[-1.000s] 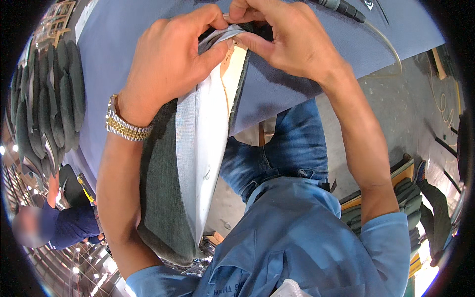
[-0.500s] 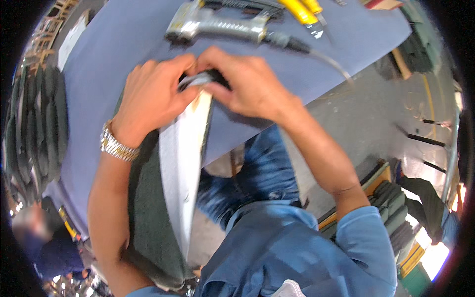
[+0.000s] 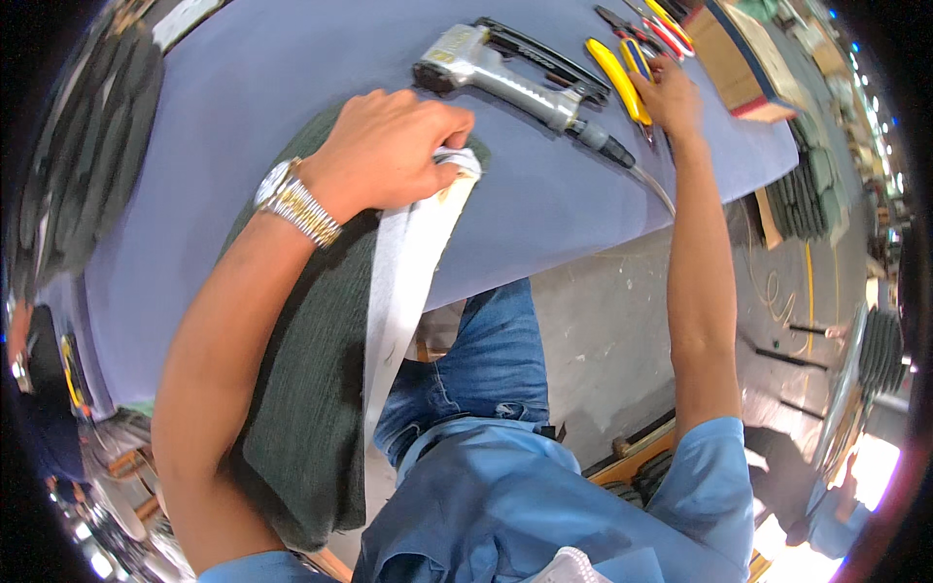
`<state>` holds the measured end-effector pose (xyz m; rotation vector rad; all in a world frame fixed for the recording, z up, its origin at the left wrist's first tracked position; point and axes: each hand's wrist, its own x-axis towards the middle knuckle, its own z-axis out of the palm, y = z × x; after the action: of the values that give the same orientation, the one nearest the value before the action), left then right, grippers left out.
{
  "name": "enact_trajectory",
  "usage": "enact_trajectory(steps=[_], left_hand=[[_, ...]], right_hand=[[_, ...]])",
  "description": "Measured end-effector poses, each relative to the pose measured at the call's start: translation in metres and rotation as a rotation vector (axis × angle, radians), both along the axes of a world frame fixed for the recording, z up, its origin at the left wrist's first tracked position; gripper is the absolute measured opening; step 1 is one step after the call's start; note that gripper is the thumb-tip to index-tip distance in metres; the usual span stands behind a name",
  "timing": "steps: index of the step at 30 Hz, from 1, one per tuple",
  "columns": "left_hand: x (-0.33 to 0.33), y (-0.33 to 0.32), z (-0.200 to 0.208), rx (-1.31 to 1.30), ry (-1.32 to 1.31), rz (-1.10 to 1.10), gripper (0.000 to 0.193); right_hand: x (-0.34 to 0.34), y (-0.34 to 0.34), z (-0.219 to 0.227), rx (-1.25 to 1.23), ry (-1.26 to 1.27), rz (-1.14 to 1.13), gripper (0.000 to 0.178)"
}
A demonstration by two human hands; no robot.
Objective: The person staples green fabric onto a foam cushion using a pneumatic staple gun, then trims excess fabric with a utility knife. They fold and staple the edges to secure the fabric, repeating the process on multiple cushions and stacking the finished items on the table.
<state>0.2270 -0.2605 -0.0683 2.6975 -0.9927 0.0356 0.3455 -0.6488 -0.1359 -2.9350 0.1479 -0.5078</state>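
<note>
A long dark green padded piece [image 3: 306, 418] lies along my left forearm, from the table down toward my lap. White cloth [image 3: 398, 282] runs along its side, with a pale strip at the top end. My left hand [image 3: 394, 146], a metal watch on its wrist, is closed on the white cloth at that end. Farther right, my right hand [image 3: 673, 97] is stretched across the table with its fingers closed around a yellow-and-blue handled tool [image 3: 635, 58]. A yellow cutter-like tool [image 3: 617, 80] lies beside it; the fingers partly hide both.
A grey air staple gun [image 3: 505, 85] with a hose lies on the blue-grey covered table [image 3: 544, 209]. Red-handled pliers [image 3: 666, 37] and a cardboard box [image 3: 743, 63] are at the far right. Dark padded pieces [image 3: 92, 146] stand stacked at left. Another person [image 3: 44, 389] is at lower left.
My right hand has let go of the white cloth and moved right to the yellow tools. My left hand keeps hold of the cloth end, and the view has shifted.
</note>
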Motion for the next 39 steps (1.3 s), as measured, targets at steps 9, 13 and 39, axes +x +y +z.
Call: enact_trajectory(steps=[9,13,39], left_hand=[[-0.005,-0.001,-0.004,0.002,0.033,0.024,0.025],[-0.009,0.003,-0.009,-0.017,-0.047,0.044,0.025],[-0.003,-0.001,-0.015,0.015,-0.188,-0.003,0.028]], right_hand=[[-0.105,0.064,0.105,1.592,-0.214,0.765,0.032],[-0.118,0.111,0.088,1.937,0.207,1.502,0.04],[-0.099,0.223,0.066,1.082,-0.832,1.103,0.027]])
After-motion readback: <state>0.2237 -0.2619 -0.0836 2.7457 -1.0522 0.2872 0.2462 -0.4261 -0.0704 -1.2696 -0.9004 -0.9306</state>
